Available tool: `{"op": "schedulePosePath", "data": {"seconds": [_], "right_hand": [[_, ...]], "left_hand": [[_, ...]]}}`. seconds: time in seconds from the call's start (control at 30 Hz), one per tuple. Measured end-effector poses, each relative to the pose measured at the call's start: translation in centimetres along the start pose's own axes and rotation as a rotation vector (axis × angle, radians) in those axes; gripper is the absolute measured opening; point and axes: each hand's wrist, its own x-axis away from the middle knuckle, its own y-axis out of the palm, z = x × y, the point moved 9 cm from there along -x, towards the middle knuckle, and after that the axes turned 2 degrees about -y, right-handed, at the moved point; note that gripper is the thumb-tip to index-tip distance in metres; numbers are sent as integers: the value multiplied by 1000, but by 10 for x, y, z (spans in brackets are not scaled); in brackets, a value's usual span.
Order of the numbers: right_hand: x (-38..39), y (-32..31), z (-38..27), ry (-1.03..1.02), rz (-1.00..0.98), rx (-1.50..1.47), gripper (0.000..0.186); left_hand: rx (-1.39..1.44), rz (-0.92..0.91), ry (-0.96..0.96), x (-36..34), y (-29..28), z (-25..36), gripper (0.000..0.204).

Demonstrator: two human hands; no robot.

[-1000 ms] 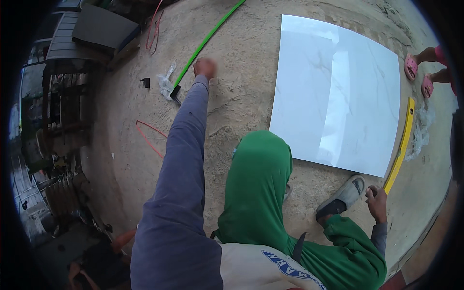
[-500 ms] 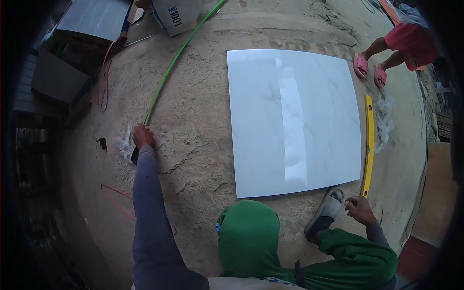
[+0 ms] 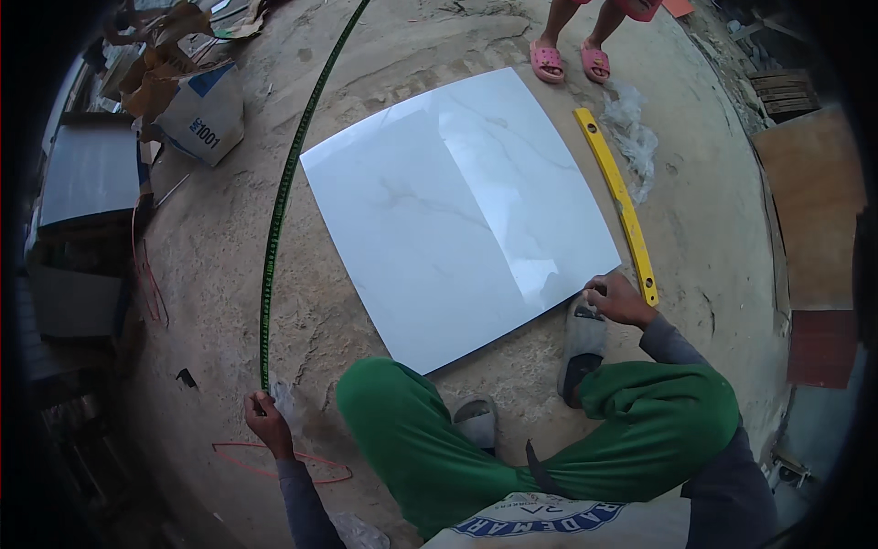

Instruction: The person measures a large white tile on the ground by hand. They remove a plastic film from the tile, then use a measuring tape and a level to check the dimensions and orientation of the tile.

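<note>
My left hand (image 3: 268,423) is closed on the near end of a long tape measure (image 3: 274,240). The tape's green marked blade runs away from me over the rough ground, left of a large white marbled tile (image 3: 430,220). The tile lies flat in front of my knees with a glossy reflection across it. By its near right corner is my right hand (image 3: 619,298), fingers curled in a pinch; whether anything is between them is hidden. Just right of that hand lies a yellow spirit level (image 3: 619,206).
Clear plastic wrap (image 3: 631,137) lies beyond the level. A person in pink sandals (image 3: 547,62) stands at the tile's far side. Far left are a torn cardboard box (image 3: 206,114) and a grey panel (image 3: 91,169). A red strap loop (image 3: 283,462) lies beside my left wrist.
The view has turned. My left hand has come closer with the tape, whose marked face now shows. My right hand has moved from near the level's end to the tile's corner.
</note>
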Motion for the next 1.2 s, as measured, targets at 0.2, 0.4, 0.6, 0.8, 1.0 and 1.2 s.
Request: {"op": "schedulePosePath", "data": {"seconds": [0.2,0.4,0.6,0.8,1.0,1.2], "right_hand": [[22,-9,90,194,155,51,33],[18,13,146,79,119,212,26],[3,-30,140,138,232,136,25],[-46,-106,-78,-193,179,87,36],[-118,-133,-397,-753,56,159,79],[-130,-165,-503,-914,367,199,72]], "left_hand": [[-118,-199,-62,66,-11,-36,29],[-508,-47,25,19,-24,-126,29],[-110,-128,214,-60,149,30,25],[-39,-366,184,-82,282,117,23],[64,-229,148,-82,258,108,31],[-48,-183,230,-62,205,142,29]]}}
